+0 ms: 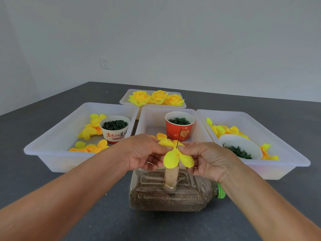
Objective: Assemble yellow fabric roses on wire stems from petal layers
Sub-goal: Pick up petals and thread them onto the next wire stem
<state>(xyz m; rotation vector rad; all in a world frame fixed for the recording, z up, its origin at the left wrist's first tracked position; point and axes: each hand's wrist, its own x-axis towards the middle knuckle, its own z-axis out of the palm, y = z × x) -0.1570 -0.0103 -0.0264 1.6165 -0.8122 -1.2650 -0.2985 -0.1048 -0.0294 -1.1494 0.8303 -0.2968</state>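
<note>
Threading a yellow fabric petal layer onto the thin dark wire stem, we pinch it with left hand and right hand above the sand-filled plastic bottle near the counter's front edge; uneven pressure may tear its centre hole or bend the wire.

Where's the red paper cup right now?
In the head view, the red paper cup stands upright at the back of the middle white bin, just beyond the wire stem and both hands, with finished yellow roses behind it.
</note>
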